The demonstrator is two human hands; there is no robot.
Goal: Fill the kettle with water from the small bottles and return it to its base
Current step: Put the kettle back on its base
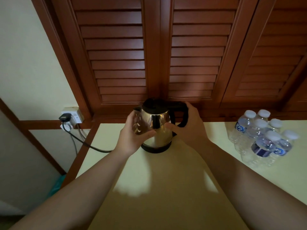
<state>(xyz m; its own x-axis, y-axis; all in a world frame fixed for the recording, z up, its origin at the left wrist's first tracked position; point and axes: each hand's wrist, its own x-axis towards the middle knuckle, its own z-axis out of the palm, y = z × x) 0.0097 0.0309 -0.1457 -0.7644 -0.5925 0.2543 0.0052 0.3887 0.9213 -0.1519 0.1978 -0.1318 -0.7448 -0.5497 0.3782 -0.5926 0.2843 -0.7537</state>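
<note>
**Both hands closing around the kettle on its base**

Forearms are reaching in from the bottom edge across the pale bench (166,188), which is carrying everything here. At its far middle the kettle (156,125) is standing upright on its black base (155,148), lid shut, with the cord (86,143) running off left to a wall socket (71,117). Well apart to the right, the small bottles (264,136) are sitting in a cluster with white caps on.

The left hand (132,135) is cupping the spout side of the steel body, fingers spread and half curled against the metal. The right hand (189,128) is wrapping the black handle (184,117) from the right, thumb reaching across to the body; whether it is fully gripping is hard to tell.

Judging by the look, the polished steel is probably hard and slick, so the moulded handle seems the surer hold, with the left hand only steadying. Empty, the kettle should be lifting lightly; once filled it will likely be pulling toward the spout. The thin plastic bottles will probably be giving under a squeeze.
</note>
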